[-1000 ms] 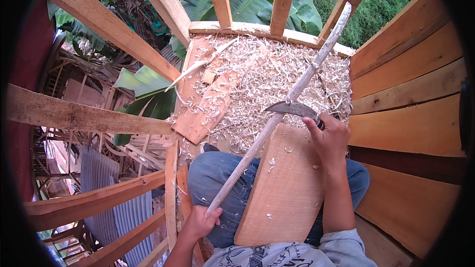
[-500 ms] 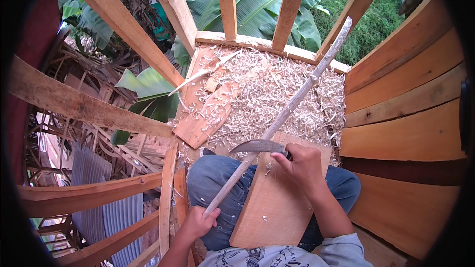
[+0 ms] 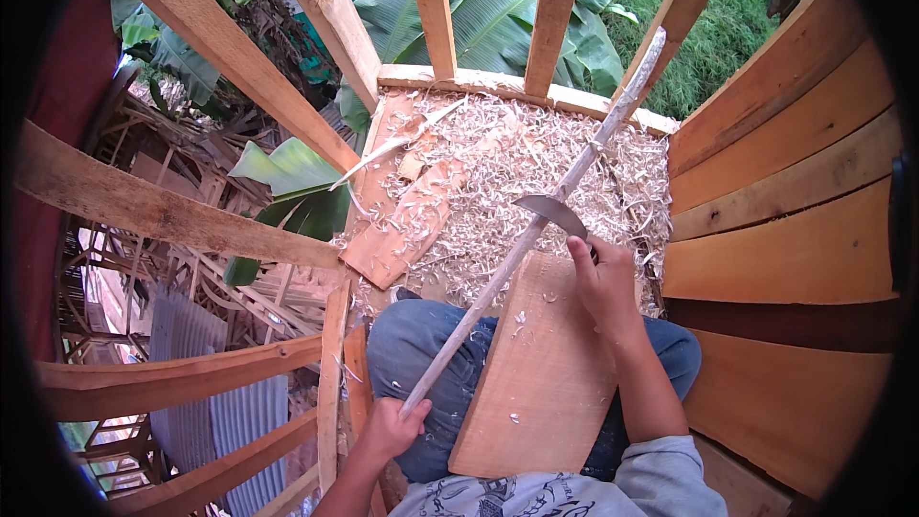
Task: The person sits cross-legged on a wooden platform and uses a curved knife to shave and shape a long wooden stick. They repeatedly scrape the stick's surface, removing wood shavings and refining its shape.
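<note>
- 4 o'clock: right hand (image 3: 605, 280) is hiding most of the curved knife's (image 3: 557, 213) handle.
- 7 o'clock: left hand (image 3: 391, 429) is covering the stick's (image 3: 467, 325) near end; left forearm (image 3: 347, 483) is running off the lower edge.
- 6 o'clock: shirt (image 3: 584, 496) is leaving frame.
- 1 o'clock: shavings (image 3: 536, 172) are burying much floor (image 3: 434, 283).
- 3 o'clock: dark object (image 3: 899, 225) is merging into the black rim; kind untellable.

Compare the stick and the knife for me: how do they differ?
The stick is long and fairly straight, while the knife is much shorter, with a curved blade. The stick is pale, greyish wood; the knife's blade is dark metal. The left hand grips the stick near its lower end, whereas the right hand grips the knife by its handle. Both are handheld, and they cross in this view.
</note>
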Motion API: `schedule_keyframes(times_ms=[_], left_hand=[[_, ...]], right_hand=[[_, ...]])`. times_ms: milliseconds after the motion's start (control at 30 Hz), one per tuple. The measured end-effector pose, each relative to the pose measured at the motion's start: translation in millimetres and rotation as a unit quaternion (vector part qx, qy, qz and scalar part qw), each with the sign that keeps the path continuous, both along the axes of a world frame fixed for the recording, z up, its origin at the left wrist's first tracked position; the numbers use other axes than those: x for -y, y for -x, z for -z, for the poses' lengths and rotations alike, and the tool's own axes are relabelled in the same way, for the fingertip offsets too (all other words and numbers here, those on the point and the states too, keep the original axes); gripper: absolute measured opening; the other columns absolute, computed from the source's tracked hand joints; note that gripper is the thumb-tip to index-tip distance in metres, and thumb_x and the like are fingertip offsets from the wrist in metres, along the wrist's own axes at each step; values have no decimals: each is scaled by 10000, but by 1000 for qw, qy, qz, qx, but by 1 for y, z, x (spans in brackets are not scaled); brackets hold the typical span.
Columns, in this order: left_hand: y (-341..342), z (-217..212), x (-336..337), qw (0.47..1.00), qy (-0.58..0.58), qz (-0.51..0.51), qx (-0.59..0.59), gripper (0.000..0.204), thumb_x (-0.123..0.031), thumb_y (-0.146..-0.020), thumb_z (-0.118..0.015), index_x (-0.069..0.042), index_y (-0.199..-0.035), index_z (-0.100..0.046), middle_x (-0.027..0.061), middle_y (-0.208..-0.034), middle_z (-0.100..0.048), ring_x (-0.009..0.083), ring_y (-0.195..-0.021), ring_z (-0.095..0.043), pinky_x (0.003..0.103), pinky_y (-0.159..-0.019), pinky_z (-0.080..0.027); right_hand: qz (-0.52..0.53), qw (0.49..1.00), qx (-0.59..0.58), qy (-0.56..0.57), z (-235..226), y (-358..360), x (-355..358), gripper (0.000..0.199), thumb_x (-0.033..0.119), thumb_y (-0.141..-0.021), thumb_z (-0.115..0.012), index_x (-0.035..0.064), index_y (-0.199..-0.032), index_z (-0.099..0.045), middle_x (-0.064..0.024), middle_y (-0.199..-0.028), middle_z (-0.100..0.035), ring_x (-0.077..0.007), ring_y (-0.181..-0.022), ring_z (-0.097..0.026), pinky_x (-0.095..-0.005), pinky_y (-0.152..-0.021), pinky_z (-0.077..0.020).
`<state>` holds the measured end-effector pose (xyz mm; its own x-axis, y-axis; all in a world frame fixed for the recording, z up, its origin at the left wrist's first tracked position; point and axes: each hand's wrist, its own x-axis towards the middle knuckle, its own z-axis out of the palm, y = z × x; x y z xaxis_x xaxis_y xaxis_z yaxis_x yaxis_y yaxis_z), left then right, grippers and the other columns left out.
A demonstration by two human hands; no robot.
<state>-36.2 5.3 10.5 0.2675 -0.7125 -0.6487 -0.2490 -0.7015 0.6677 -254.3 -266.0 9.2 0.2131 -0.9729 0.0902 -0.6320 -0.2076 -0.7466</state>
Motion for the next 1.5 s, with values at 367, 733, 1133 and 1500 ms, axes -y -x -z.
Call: schedule_keyframes(times_ms=[367,733,1133,1500], left_hand=[[4,4,-3,996,2,11,92,451,-336,-853,-616,17,-572,-624,142,-493,-574,261,-498,-628,360,-502,-471],[5,-1,1,996,34,9,78,463,-342,-858,-614,21,-571,-623,149,-490,-571,268,-494,-628,366,-501,-471],[6,-7,6,997,-3,-11,75,462,-348,-861,-605,4,-561,-630,121,-487,-578,236,-493,-625,341,-511,-477],[5,2,-1,998,9,-5,65,467,-347,-860,-606,-7,-540,-625,106,-472,-570,208,-470,-608,330,-494,-464]], right_hand=[[-130,989,-11,76,-3,-9,-19,449,446,-832,-642,38,-654,-581,-136,-529,-548,-304,-462,-562,-389,-462,-427],[-204,970,-64,119,-9,-17,-21,432,416,-827,-655,40,-633,-568,-150,-531,-536,-281,-452,-549,-352,-439,-415],[-88,990,-100,52,-8,-8,18,424,418,-838,-638,50,-632,-586,-136,-516,-540,-290,-467,-566,-382,-467,-440],[-110,994,5,8,-4,-5,5,434,448,-847,-625,49,-684,-580,-105,-531,-543,-258,-430,-547,-353,-448,-425]])
